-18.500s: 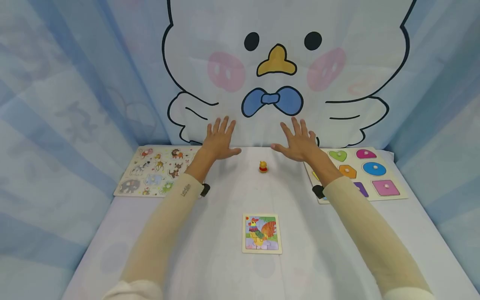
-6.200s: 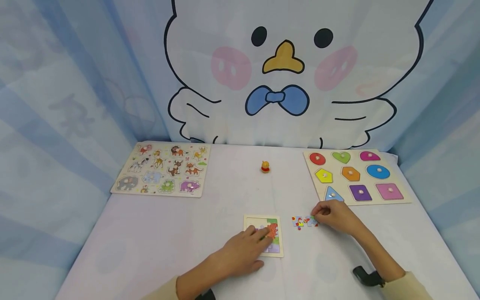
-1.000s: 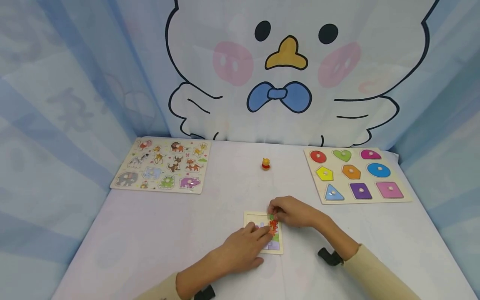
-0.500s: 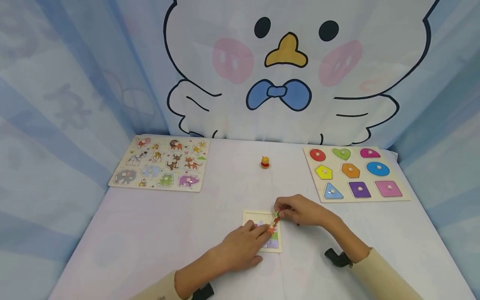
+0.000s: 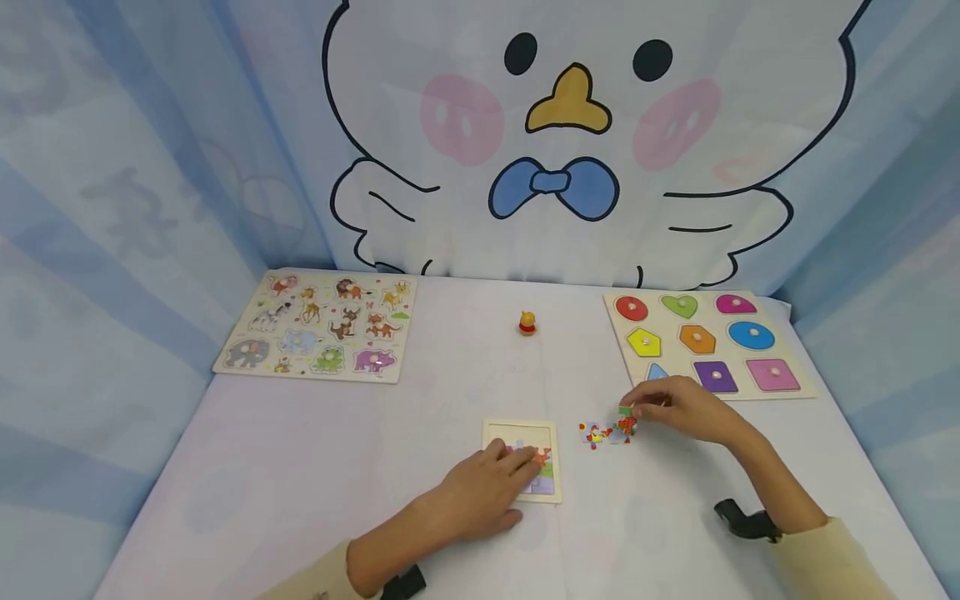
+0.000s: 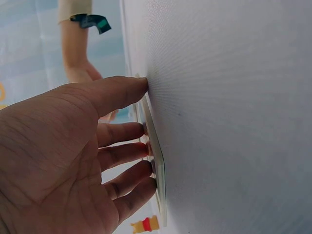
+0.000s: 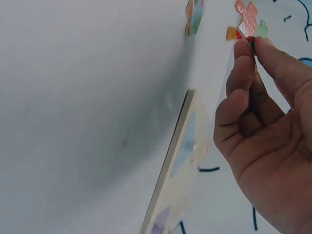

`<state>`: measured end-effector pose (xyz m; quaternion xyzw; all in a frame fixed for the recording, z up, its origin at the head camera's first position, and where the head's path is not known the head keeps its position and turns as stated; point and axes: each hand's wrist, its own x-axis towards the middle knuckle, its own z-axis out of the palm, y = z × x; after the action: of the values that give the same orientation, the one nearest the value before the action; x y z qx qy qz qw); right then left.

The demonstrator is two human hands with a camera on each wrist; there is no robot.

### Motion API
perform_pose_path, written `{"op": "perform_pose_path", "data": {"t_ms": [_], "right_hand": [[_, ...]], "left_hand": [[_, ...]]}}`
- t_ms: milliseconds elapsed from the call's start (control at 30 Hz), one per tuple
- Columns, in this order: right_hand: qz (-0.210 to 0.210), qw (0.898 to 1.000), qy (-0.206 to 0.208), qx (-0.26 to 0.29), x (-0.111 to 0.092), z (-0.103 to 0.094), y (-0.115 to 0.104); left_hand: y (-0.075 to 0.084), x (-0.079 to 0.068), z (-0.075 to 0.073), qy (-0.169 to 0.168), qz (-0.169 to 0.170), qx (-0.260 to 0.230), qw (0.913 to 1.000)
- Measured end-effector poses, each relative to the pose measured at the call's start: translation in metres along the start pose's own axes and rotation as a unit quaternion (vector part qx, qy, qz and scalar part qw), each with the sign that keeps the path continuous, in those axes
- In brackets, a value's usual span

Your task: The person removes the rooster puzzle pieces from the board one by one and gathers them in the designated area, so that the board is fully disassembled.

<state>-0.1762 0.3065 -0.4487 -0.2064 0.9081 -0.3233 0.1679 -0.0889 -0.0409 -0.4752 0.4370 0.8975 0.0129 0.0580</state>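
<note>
My left hand [image 5: 476, 493] rests on a small square jigsaw tray [image 5: 517, 431], fingers laid across its remaining pieces and partly hiding them. The left wrist view shows those fingertips against the tray's edge [image 6: 158, 158]. To the right of the tray, my right hand [image 5: 690, 408] pinches a red and green puzzle piece [image 5: 626, 422] between thumb and index finger. In the right wrist view that puzzle piece [image 7: 247, 17] sticks up from the fingertips. Loose puzzle pieces [image 5: 592, 435] lie on the table beside and below it.
A wooden animal puzzle board [image 5: 315, 325] lies at the back left. At the back right is a shape board [image 5: 667, 362] with knobbed pieces, close behind my right hand. A small yellow and red bear figure [image 5: 527, 323] stands between them, before a printed curtain [image 5: 465, 242].
The rooster puzzle was whole at first; pieces later lay to its right. In the last second my right hand lifted another from the tray's right side and carried it right. The left stayed.
</note>
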Motion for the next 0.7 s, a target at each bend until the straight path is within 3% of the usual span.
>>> {"op": "perform_pose_path", "data": {"t_ms": [333,700], "right_hand": [[0.065,0.995,-0.007,0.082,-0.018,-0.007,0.034],[0.075,0.995,0.027,0.053,-0.017,0.002,0.043]], "left_hand": [[-0.002,0.0,0.002,-0.008,-0.002,-0.005,1.0],[-0.001,0.002,0.001,-0.008,0.001,-0.009,0.9999]]}}
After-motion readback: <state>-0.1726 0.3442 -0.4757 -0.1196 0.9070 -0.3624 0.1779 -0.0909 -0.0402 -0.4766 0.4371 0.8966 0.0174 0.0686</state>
